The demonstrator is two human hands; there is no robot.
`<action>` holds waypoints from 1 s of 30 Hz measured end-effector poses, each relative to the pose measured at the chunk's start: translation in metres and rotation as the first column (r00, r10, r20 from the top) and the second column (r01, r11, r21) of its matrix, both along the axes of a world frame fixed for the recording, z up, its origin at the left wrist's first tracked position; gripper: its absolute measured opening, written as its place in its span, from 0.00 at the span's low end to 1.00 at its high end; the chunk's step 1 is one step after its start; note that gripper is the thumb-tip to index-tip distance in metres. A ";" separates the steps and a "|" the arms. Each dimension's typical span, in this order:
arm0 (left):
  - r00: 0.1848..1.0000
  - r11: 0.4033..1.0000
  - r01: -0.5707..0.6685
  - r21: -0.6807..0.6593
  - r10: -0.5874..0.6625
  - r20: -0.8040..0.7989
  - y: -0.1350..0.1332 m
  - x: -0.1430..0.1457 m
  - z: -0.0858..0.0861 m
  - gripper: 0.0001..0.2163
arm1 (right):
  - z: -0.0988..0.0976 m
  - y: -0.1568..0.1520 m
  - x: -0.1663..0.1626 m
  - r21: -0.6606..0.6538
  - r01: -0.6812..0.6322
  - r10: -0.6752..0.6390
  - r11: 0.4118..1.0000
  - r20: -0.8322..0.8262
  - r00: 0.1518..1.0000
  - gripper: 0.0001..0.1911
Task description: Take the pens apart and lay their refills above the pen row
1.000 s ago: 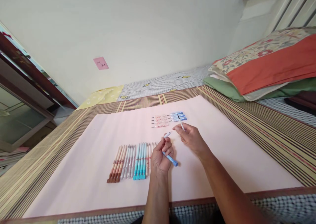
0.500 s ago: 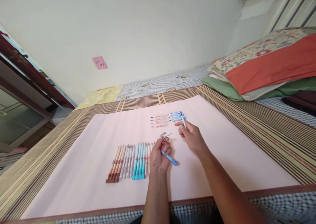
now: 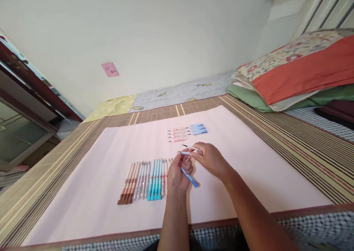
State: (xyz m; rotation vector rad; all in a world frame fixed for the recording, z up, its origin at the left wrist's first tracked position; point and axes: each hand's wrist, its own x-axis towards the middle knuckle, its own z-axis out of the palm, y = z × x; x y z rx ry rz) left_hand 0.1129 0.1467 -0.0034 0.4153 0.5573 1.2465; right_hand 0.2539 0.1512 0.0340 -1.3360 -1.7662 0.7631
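My left hand [image 3: 180,171] is closed palm up, with a pale blue-and-white pen piece [image 3: 183,153] pinched between thumb and finger. A blue pen barrel [image 3: 190,178] sticks out from under its curled fingers. Just to the right, my right hand [image 3: 212,159] pinches a slim white pen refill [image 3: 193,147] with a dark tip pointing left. Its fingertips meet the right end of the pale piece. Beyond both hands lie several refills with pink-marked wrappers or bodies [image 3: 177,136], in a row beside several blue pen parts [image 3: 197,129].
Left of my hands, brown pens [image 3: 128,184], clear-white pens [image 3: 142,181] and turquoise pens [image 3: 155,181] lie side by side on a pink sheet [image 3: 91,192]. A striped mat [image 3: 276,147] is underneath. Folded bedding [image 3: 301,70] is piled at the right, against the wall side.
My right hand has come down and left to meet my left hand. The refill in it has turned from nearly upright to lying almost level, tip to the left.
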 end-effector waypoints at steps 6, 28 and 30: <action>0.993 0.996 0.091 -0.006 -0.090 0.071 -0.002 -0.002 0.008 0.19 | 0.004 0.000 0.012 -0.051 0.022 -0.019 0.998 0.062 0.998 0.07; 0.991 0.975 -0.085 -0.204 0.104 0.088 0.008 -0.003 -0.001 0.09 | -0.068 0.108 0.077 0.096 0.321 -0.332 0.942 0.374 0.866 0.07; 0.990 0.975 -0.078 -0.207 0.100 0.097 0.008 -0.003 -0.001 0.09 | -0.072 0.109 0.077 0.101 0.325 -0.339 0.940 0.375 0.863 0.07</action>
